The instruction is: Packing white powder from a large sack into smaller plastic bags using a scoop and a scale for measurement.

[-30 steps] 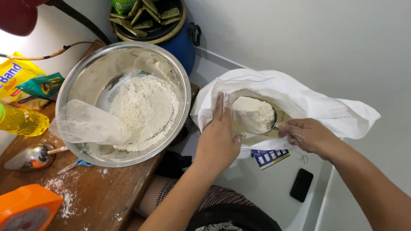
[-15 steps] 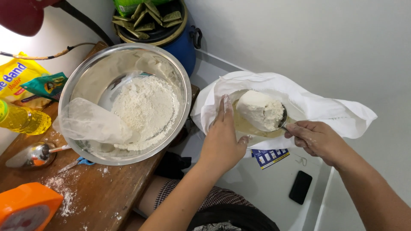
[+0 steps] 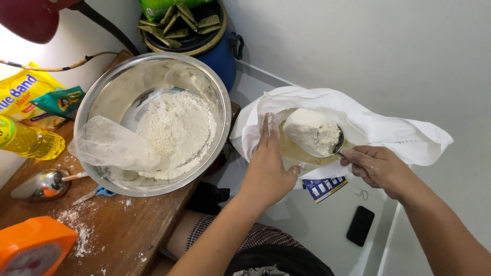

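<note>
Two packets: yellow pouch [image 3: 23,99] far left | left hand [image 3: 266,168] flat on white bag [image 3: 378,130] | right hand [image 3: 378,168] grips spoon [image 3: 335,145]

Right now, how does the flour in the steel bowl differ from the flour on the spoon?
The flour in the bowl lies loose and spread out; the flour on the spoon is one packed, heaped lump. The first rests on the table; the second is held over the white bag by the right hand. Both are white powder.
</note>
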